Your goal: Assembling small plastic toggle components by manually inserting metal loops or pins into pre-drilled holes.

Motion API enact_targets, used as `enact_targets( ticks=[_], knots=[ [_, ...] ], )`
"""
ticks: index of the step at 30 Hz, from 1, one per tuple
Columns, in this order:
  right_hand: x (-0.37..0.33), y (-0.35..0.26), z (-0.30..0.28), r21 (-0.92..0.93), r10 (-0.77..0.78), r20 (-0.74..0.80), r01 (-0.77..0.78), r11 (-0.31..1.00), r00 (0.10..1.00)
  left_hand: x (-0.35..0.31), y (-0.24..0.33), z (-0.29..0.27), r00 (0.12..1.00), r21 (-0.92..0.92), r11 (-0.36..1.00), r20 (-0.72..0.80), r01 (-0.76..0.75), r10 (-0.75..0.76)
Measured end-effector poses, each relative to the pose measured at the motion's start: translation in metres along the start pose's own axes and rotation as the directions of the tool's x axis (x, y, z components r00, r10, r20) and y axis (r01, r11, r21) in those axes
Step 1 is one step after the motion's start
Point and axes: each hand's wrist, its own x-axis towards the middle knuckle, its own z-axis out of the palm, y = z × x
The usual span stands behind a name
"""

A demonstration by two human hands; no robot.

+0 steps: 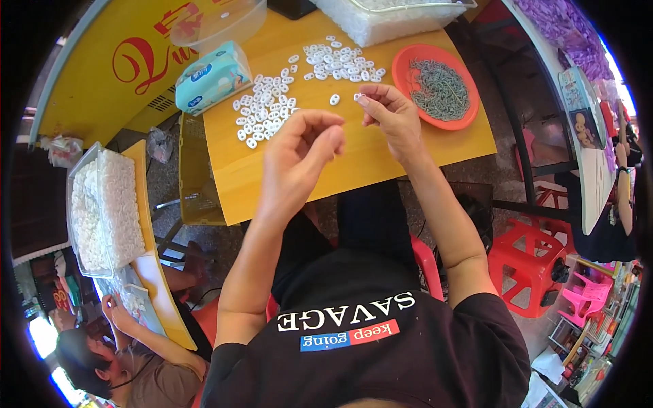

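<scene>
My right hand [396, 122] pinches a small white plastic piece [358, 97] between thumb and fingertips, above the yellow table [360, 153]. Beside it my left hand [299, 153] hangs with loosely curved fingers, a gap to the thumb and nothing visible between them. One loose white oval piece with two dark holes [334, 99] lies between the hands. More such ovals form a left pile [262, 112] and a far pile [343, 63]. Right of my right hand, a red-orange bowl [406, 80] holds many thin grey metal pieces, too small to name.
A teal tissue pack [213, 77] and a clear tub [228, 27] stand at the far left. At the back is a clear bin of white pieces [381, 26]. On the left, another person [146, 360] sits beside a second filled bin [105, 211]. Red stools [527, 262] stand right.
</scene>
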Motion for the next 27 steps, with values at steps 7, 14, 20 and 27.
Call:
enact_targets(
  ticks=[7, 14, 20, 27],
  knots=[
    [-0.018, 0.005, 0.017, 0.184, 0.070, -0.018, -0.066, 0.981, 0.997, 0.028, -0.072, 0.016, 0.987, -0.038, 0.999, -0.163, 0.008, -0.014],
    [-0.024, 0.004, 0.018, 0.206, 0.111, -0.011, -0.106, 0.973, 0.994, 0.035, -0.084, 0.016, 0.974, -0.227, 0.974, -0.220, -0.001, -0.050],
    [-0.028, 0.003, 0.018, -0.010, 0.024, -0.073, -0.025, 1.000, 0.997, 0.035, -0.089, 0.016, 0.969, -0.283, 0.957, -0.212, 0.062, -0.126],
    [-0.035, -0.092, -0.009, -0.159, -0.068, 0.186, 0.098, 0.982, 0.980, 0.026, -0.093, 0.008, 0.977, -0.296, 0.952, -0.162, 0.083, -0.136]
  ],
)
